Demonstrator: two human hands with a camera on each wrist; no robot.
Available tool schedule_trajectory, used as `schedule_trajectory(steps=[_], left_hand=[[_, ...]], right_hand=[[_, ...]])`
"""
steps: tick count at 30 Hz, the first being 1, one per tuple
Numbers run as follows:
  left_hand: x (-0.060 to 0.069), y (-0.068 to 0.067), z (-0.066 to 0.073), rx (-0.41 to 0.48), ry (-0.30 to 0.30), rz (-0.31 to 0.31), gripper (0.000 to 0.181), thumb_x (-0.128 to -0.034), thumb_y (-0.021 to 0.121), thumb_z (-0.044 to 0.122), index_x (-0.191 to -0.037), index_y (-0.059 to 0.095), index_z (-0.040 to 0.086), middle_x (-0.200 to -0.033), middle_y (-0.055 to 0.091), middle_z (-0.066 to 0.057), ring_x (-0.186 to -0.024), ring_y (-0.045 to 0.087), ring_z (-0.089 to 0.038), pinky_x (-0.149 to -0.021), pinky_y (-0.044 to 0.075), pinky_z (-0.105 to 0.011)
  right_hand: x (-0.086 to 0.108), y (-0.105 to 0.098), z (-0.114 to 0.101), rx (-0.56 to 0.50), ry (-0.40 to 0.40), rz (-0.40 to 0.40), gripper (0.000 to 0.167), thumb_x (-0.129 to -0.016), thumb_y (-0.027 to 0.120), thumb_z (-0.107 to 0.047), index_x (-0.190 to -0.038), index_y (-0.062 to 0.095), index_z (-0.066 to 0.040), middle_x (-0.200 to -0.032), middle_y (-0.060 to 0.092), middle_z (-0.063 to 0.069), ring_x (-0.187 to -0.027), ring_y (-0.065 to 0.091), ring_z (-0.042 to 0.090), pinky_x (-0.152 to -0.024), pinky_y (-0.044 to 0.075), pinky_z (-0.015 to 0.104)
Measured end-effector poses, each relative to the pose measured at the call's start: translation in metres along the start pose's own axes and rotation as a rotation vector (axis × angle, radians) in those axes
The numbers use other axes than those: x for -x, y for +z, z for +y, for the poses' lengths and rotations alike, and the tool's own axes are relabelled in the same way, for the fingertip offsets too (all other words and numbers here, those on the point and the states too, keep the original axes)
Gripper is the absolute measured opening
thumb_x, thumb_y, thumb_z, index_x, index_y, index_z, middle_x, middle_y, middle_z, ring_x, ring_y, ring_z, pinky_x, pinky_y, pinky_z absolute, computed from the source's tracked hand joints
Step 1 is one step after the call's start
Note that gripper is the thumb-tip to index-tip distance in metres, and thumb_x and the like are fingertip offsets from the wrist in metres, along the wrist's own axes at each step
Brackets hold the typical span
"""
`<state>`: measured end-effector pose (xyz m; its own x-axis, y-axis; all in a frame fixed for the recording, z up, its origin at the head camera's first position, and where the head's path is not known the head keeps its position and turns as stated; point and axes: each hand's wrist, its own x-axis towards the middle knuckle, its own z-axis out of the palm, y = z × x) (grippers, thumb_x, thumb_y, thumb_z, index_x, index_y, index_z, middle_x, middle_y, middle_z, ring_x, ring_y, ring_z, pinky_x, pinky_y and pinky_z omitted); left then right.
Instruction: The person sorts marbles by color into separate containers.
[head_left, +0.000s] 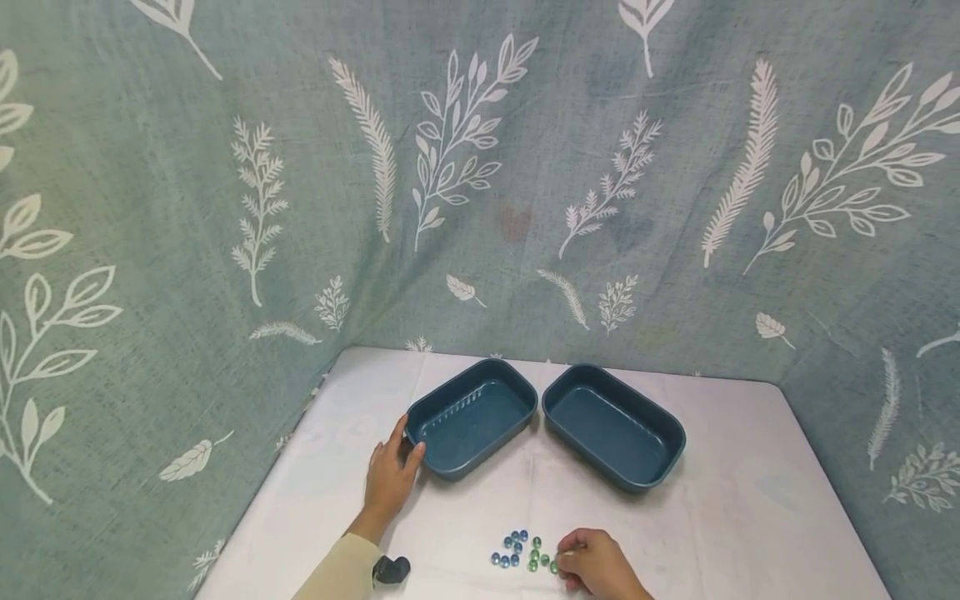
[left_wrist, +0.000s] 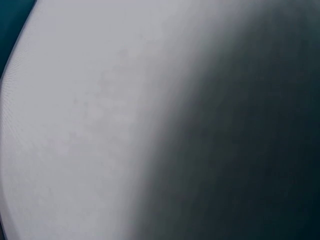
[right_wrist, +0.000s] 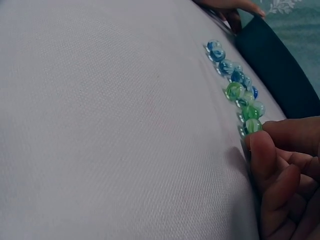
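On the white tabletop, blue marbles point(head_left: 505, 562) and green marbles point(head_left: 536, 542) lie in two small clusters side by side. My right hand point(head_left: 596, 564) is at the right end of the green cluster. Its thumb and index fingertip pinch a green marble point(right_wrist: 253, 125), seen close in the right wrist view; the other fingers curl toward the palm. Further back, my left hand point(head_left: 392, 471) holds the near-left corner of the left dark teal dish point(head_left: 450, 475), thumb and fingers spread about the rim. The left wrist view is mostly blurred, with none of that hand in it.
A second dark teal dish point(head_left: 630, 483) stands to the right, its corner near the first one. No contents show in either dish. A leaf-patterned cloth point(head_left: 480, 208) hangs behind and beside the white table point(head_left: 750, 517). A black device point(head_left: 392, 570) sits at my left wrist.
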<state>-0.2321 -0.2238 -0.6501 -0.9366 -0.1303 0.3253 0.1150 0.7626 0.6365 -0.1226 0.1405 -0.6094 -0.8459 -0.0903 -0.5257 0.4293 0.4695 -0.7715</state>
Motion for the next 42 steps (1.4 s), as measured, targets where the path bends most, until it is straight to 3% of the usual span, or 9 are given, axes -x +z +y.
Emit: schedule_trajectory(steps=[7,19,32,42], left_hand=[[0.0,0.0,-0.002,0.005,-0.009,-0.009,0.066,-0.0974,0.051,0.052,-0.153,0.03,0.025,-0.148,0.044,-0.011,-0.13,0.045,-0.036,-0.115,0.011,-0.05],[0.001,0.0,0.003,-0.024,0.0,0.012,0.066,-0.0979,0.051,0.051,-0.153,0.03,0.022,-0.145,0.047,-0.014,-0.129,0.047,-0.037,-0.114,0.013,-0.051],[0.0,0.005,-0.006,-0.042,0.002,0.016,0.066,-0.0978,0.049,0.052,-0.154,0.027,0.026,-0.147,0.045,-0.012,-0.13,0.045,-0.035,-0.114,0.013,-0.052],[0.0,0.001,-0.003,-0.027,-0.008,-0.009,0.067,-0.0977,0.049,0.053,-0.154,0.028,0.025,-0.147,0.045,-0.013,-0.13,0.045,-0.037,-0.115,0.011,-0.051]], right_hand=[[0.0,0.003,-0.001,-0.004,-0.086,-0.012,0.007,-0.086,0.068,-0.011,-0.09,0.065,-0.005,-0.07,0.065,0.003,-0.06,0.062,0.015,-0.056,0.05,0.031],[0.006,-0.003,-0.003,-0.022,-0.081,-0.028,0.01,-0.09,0.067,-0.014,-0.093,0.064,-0.004,-0.071,0.065,0.002,-0.06,0.06,0.015,-0.057,0.048,0.032],[0.007,-0.013,0.002,-0.049,-0.111,-0.004,0.011,-0.093,0.062,-0.011,-0.097,0.066,-0.002,-0.072,0.064,0.003,-0.058,0.059,0.016,-0.054,0.047,0.032],[0.009,-0.027,0.004,-0.238,-0.147,0.031,0.023,-0.096,0.061,-0.019,-0.1,0.067,0.003,-0.075,0.065,0.003,-0.061,0.058,0.014,-0.054,0.047,0.03]])
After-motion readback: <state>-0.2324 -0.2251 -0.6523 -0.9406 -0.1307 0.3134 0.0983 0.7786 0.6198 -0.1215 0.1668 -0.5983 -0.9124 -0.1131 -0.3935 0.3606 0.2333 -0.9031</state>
